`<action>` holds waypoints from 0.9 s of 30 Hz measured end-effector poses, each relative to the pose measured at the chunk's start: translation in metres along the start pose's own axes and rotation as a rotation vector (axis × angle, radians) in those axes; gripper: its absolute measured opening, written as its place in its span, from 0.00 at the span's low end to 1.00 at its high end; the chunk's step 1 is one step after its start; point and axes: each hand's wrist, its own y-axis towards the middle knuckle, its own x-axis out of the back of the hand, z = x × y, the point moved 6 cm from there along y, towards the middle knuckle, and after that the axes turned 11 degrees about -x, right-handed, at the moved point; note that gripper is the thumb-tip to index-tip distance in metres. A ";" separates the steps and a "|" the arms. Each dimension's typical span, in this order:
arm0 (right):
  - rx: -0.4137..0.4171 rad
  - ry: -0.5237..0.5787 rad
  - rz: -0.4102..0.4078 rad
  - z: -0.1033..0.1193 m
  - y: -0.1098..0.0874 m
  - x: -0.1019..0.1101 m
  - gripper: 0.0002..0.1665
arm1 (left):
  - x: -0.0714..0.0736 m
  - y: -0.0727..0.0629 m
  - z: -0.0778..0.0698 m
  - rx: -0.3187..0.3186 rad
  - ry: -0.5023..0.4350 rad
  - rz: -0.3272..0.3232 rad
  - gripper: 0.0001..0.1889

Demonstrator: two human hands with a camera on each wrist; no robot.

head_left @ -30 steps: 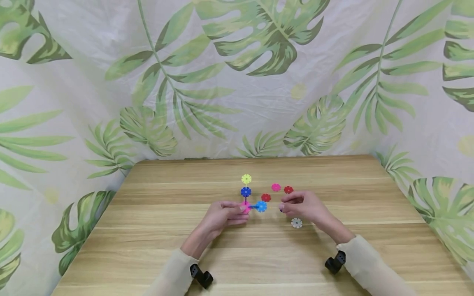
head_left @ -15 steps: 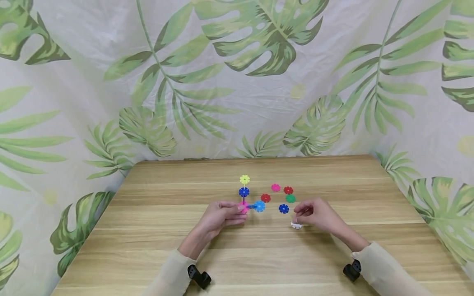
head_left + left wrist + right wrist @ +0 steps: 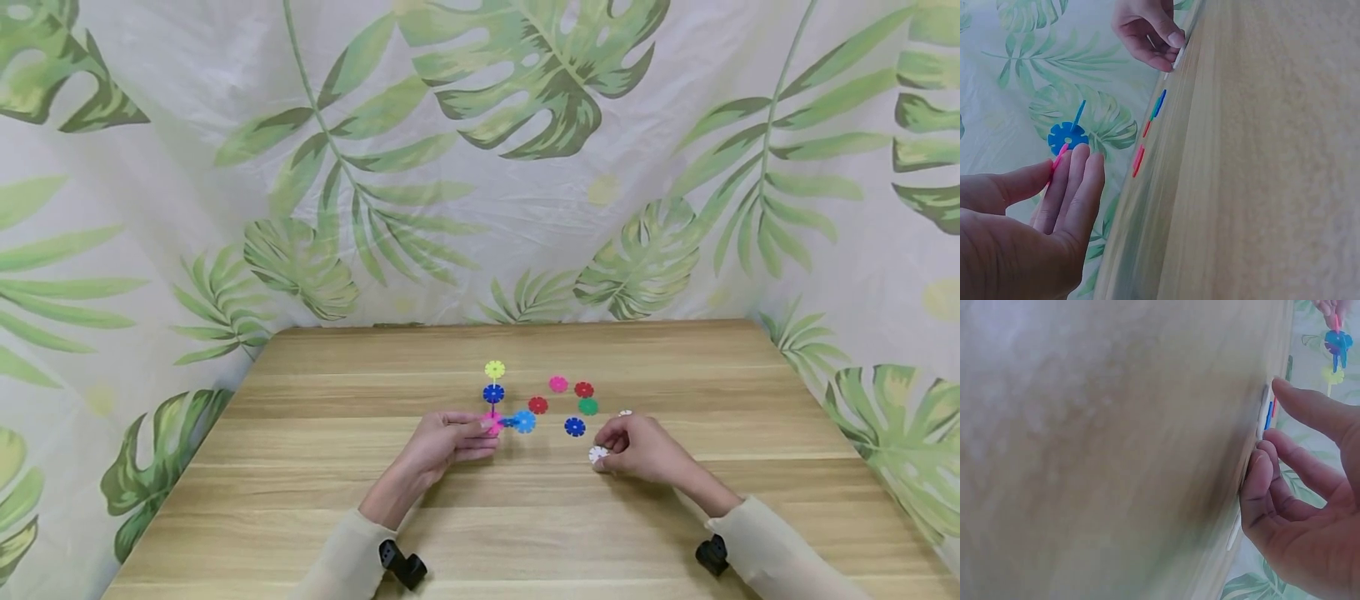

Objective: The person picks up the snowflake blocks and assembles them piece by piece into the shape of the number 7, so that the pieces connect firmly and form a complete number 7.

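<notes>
My left hand (image 3: 450, 437) pinches a pink notched plastic disc (image 3: 492, 424) between thumb and fingers, raised above the table. Joined to it are a dark blue disc (image 3: 493, 393) with a yellow disc (image 3: 495, 368) beyond, and a light blue disc (image 3: 524, 422) on the right. In the left wrist view, a blue disc (image 3: 1063, 139) stands out past the fingertips. My right hand (image 3: 647, 450) pinches a white notched disc (image 3: 597, 455) at the tabletop; the right wrist view shows thumb and index finger at opposite edges of this white disc (image 3: 1264, 411).
Loose discs lie on the wooden table (image 3: 375, 533) between and beyond the hands: red (image 3: 537, 405), pink (image 3: 558, 384), another red (image 3: 584, 389), green (image 3: 588, 407) and dark blue (image 3: 575, 427). A second white disc (image 3: 626, 413) shows partly behind the right hand. Leaf-patterned cloth (image 3: 420, 208) hangs behind.
My right hand has moved from beside the loose dark blue disc toward the near right and taken hold of the white disc. The left hand keeps its hold, shifting only slightly.
</notes>
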 end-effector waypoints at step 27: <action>-0.040 -0.034 0.010 0.006 0.003 -0.001 0.11 | -0.003 0.001 -0.001 0.006 0.004 0.003 0.17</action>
